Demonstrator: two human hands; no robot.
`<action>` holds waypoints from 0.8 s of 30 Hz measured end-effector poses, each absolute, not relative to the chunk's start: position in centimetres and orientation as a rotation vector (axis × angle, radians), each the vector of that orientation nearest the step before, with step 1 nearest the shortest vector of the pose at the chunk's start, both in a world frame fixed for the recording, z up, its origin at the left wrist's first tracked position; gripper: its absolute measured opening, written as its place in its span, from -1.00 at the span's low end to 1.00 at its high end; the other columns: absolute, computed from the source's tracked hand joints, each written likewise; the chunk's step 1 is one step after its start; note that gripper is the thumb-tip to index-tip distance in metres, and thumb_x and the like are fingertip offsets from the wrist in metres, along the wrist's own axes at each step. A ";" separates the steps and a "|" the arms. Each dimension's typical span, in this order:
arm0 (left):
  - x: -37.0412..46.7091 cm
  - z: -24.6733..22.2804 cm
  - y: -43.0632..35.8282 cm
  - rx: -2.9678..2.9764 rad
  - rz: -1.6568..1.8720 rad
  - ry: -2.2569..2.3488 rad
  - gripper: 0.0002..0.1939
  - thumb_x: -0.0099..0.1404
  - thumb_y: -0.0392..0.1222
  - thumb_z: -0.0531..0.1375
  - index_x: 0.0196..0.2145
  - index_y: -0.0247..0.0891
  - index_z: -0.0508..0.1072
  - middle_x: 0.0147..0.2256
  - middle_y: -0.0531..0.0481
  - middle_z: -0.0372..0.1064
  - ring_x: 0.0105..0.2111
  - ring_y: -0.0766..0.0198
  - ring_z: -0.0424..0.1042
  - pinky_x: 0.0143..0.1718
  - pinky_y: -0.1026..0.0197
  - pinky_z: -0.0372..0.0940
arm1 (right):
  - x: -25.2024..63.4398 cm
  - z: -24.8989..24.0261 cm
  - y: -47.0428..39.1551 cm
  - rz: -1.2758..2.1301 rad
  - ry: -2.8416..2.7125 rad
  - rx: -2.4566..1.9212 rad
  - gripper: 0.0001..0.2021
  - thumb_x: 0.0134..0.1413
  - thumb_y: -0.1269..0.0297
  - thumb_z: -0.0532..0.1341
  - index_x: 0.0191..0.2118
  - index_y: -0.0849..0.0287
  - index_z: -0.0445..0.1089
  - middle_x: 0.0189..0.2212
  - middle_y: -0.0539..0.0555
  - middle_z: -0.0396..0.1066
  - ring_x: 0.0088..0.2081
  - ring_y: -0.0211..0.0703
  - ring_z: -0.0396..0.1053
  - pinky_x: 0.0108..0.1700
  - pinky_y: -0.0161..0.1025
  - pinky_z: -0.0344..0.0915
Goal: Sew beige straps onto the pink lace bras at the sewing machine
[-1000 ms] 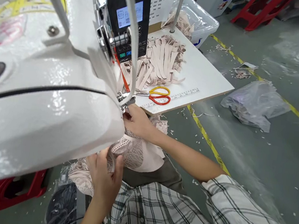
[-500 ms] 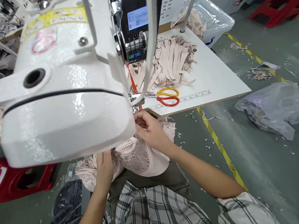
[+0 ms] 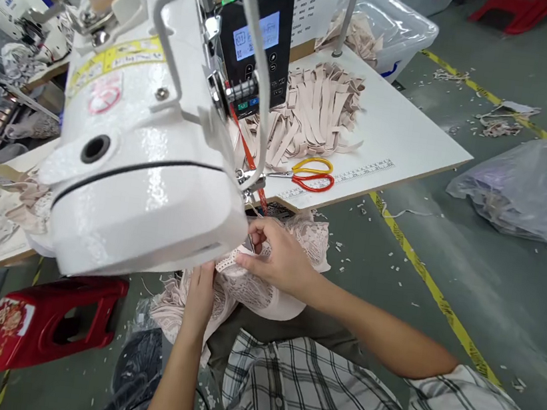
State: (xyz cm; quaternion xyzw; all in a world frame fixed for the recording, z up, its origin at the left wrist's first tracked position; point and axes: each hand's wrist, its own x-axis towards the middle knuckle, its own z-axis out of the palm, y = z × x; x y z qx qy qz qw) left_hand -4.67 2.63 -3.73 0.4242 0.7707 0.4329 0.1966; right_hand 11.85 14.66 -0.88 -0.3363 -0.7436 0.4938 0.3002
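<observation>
Pale pink lace bras (image 3: 262, 294) hang over my lap, below the white sewing machine (image 3: 152, 209). My right hand (image 3: 281, 260) is beside the needle area, thumb and fingers pinched on the upper edge of the lace. My left hand (image 3: 200, 293) grips the lace edge under the machine head; its fingertips are partly hidden there. Scissors (image 3: 312, 173) with one yellow and one red handle lie on the white table (image 3: 414, 129), just beyond my right hand. A red ribbon (image 3: 246, 144) hangs by the presser foot.
Beige fabric strips (image 3: 316, 110) are heaped on the table beside a control screen (image 3: 257, 41). A clear plastic bin (image 3: 397, 33) stands behind. Red stools (image 3: 52, 317) and a plastic bag (image 3: 528, 188) are on the floor. Another sewing machine (image 3: 17, 6) stands at the left.
The view has shifted, so the machine appears farther right. My right thumb has moved lower and apart from the fingertips along the lace; my left hand keeps hold of the edge.
</observation>
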 end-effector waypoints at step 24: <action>2.1 0.8 1.8 1.117 1.000 1.677 -0.64 0.44 0.08 0.07 -0.21 -0.24 0.51 -0.33 -0.01 0.42 -0.27 0.23 0.37 -0.24 0.27 0.26 | 20.8 -2.0 13.6 2.167 -1.563 -0.740 -0.65 0.12 0.05 0.30 -0.04 0.12 0.56 -0.15 0.06 0.58 -0.14 -0.13 0.51 -0.08 -0.25 0.38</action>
